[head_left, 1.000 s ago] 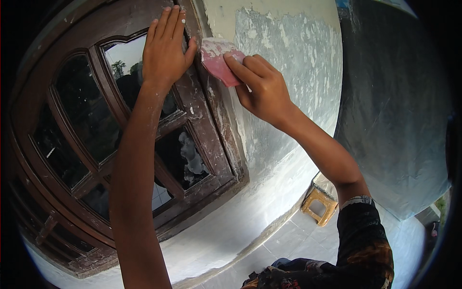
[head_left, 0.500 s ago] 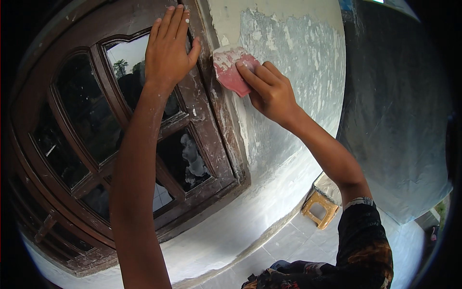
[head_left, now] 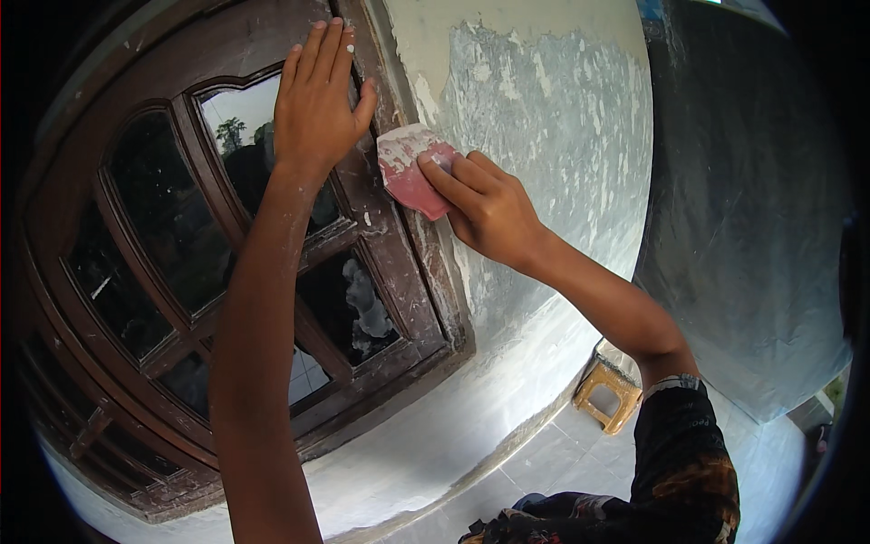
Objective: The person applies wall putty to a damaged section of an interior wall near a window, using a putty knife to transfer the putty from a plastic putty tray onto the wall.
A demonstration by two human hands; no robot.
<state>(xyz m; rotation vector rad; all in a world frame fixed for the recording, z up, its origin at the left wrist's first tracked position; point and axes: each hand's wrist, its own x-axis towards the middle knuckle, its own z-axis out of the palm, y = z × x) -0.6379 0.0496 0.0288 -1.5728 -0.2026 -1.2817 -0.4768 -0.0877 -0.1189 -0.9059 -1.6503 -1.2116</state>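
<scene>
My left hand (head_left: 319, 109) lies flat on the upper part of the dark brown wooden window frame (head_left: 263, 45), its fingers stretched out and holding nothing. In my right hand (head_left: 494, 204) is a pink, flat scraper (head_left: 412, 177), its top crusted with pale plaster. The thumb and fingers grip it by its lower right side. The scraper's left edge overlaps the frame's outer border, next to the grey wall (head_left: 553, 136) with its patchy, peeling white coat. Whether it touches the wood or just the wall edge I cannot tell.
Dark glass panes (head_left: 168, 218) fill the window, some smeared with white. A yellowish stool (head_left: 605, 399) stands on the grey tiled floor (head_left: 535, 462) by the wall's foot. At the right hangs a large dark sheet (head_left: 743, 227).
My right hand has moved down and to the left with the scraper, from the wall's edge onto the frame's border. My left hand has stayed in place on the frame.
</scene>
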